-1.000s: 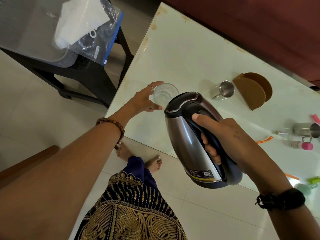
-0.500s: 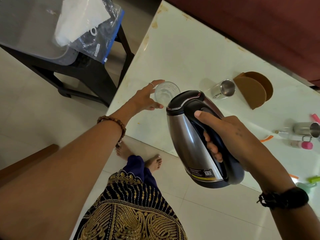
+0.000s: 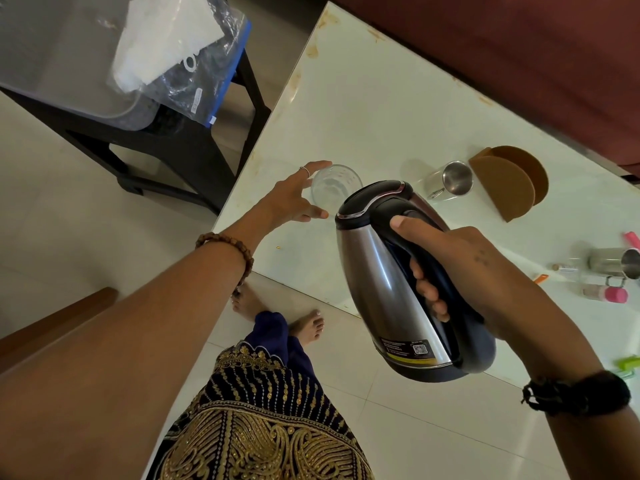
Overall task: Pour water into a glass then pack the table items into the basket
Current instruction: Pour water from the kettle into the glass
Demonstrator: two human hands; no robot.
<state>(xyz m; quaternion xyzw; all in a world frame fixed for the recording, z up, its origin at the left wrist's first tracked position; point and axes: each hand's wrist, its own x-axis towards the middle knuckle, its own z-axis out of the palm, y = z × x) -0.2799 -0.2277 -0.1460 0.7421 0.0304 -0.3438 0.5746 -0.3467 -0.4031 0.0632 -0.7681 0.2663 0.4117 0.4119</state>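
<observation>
A clear empty glass stands on the white table near its left front corner. My left hand cups the glass from the left, index finger at its rim and thumb by its base. My right hand grips the black handle of a steel electric kettle. I hold the kettle in the air over the table's front edge, tilted with its closed lid toward the glass. The lid covers the glass's right edge. No water is visible.
A steel cup lies on its side beside brown round coasters. At the right edge are a steel mug, a pink-capped bottle and small orange and green items. A grey tub with a plastic bag sits on a black stool at upper left.
The kettle has crept a little up and right, staying tilted beside the glass. My left hand stays around the glass.
</observation>
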